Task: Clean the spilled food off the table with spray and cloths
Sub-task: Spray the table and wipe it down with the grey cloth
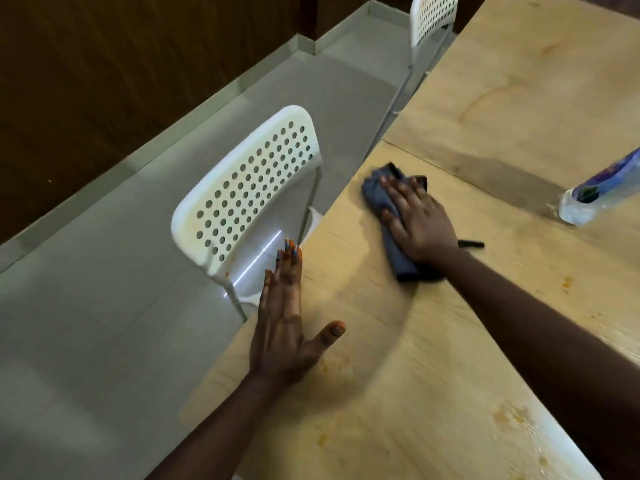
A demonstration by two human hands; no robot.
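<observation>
My right hand (420, 223) presses flat on the cloth (388, 209), gripping nothing; left hand (282, 320) lies open at the table (433, 393) edge — orange smears (337, 367) sit nearer it, toward me.

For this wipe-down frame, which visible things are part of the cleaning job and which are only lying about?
In use:
- grey cloth pressed flat under the right hand
- left hand flat at the table edge
- orange food stains
- spray bottle lying at right

Lying about:
- black marker
- two white chairs
</observation>
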